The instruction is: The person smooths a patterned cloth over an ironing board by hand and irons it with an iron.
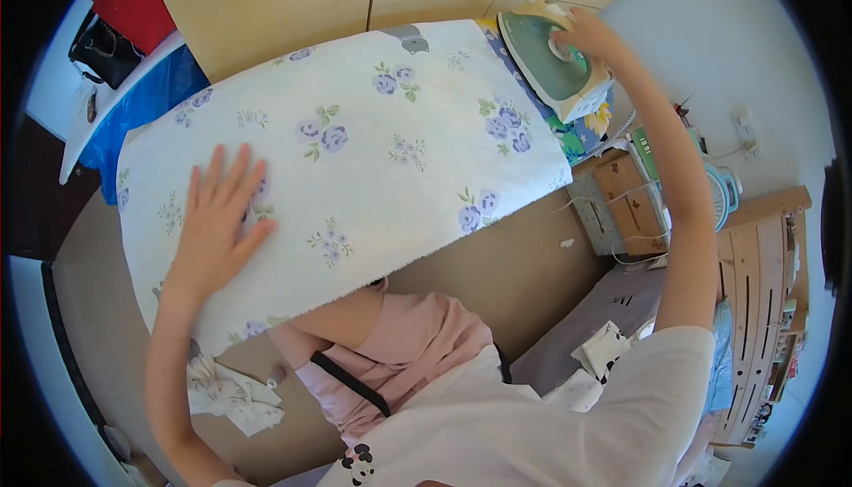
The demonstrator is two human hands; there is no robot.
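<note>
A white cloth with purple flowers [364, 185] is spread over the ironing board, its near edge raw and hanging toward my lap. My left hand [224, 221] lies flat on the left part of this cloth, fingers spread. At the far right end, my right hand [586, 36] is wrapped round the handle of a clothes iron [546, 61]. The iron rests near the cloth's right edge, over the patterned blue and yellow board cover [579, 137]; its green-grey side faces left. Whether its soleplate touches the cover I cannot tell.
Pale wooden cabinets [275, 3] stand behind the board. At right are a small wooden drawer unit [632, 203], a blue fan [723, 192] and the iron's cord [617, 137]. A black bag [106, 51] sits at upper left. Crumpled cloth [235, 396] lies on the floor.
</note>
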